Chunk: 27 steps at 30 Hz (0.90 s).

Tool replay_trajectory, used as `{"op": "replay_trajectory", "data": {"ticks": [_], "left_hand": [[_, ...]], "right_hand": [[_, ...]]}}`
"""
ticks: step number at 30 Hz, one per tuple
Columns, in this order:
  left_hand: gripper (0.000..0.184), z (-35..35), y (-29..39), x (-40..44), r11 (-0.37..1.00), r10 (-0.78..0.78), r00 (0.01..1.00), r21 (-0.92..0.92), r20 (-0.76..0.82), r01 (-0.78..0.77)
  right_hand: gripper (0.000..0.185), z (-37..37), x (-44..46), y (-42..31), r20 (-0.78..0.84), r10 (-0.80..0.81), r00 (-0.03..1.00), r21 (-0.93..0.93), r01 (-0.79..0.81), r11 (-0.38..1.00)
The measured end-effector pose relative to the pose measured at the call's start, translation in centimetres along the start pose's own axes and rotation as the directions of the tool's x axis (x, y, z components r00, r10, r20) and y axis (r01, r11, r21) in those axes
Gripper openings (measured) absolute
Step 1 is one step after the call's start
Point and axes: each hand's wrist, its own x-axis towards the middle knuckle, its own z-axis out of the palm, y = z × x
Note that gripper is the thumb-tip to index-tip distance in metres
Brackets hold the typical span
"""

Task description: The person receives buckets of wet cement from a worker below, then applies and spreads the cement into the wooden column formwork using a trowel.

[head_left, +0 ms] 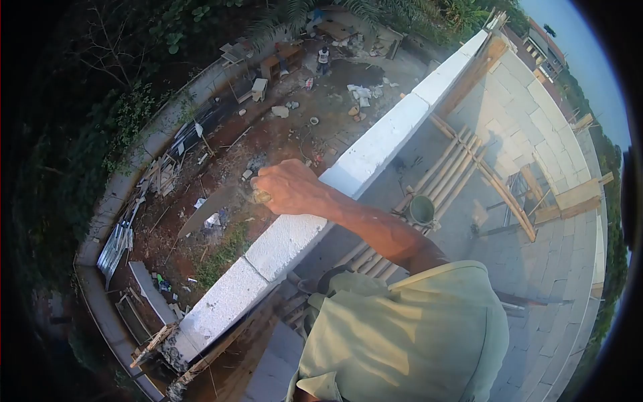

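My right hand [295,188] is closed around the handle of a trowel [213,206], held just past the outer edge of a narrow wall of pale blocks [368,157]. The trowel's thin metal blade points left and down over the yard side, apart from the wall. My right forearm crosses above the blocks. A joint between two blocks shows just below the hand. My left hand is out of view.
On the inner side, a bucket [421,210] stands on bamboo poles [447,175]. Another block wall [536,124] rises at right, with timber braces [506,191]. Far below lies a littered dirt yard [295,137], where a person [323,60] stands.
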Motion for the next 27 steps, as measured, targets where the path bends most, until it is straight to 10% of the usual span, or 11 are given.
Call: {"op": "replay_trajectory", "data": {"ticks": [16,27], "left_hand": [[0.067,-0.2,-1.1,1.2,0.988,-0.053,0.997,0.149,0.065,0.043],[0.066,-6.0,-7.0,-0.7,0.985,-0.143,0.987,-0.091,0.07,0.149]], "right_hand": [[0.011,1.6,-0.4,1.1,-0.058,-0.139,0.989,0.136,0.145,0.98],[0.011,1.0,0.2,1.2,0.007,-0.19,0.982,0.163,0.186,0.969]]}}
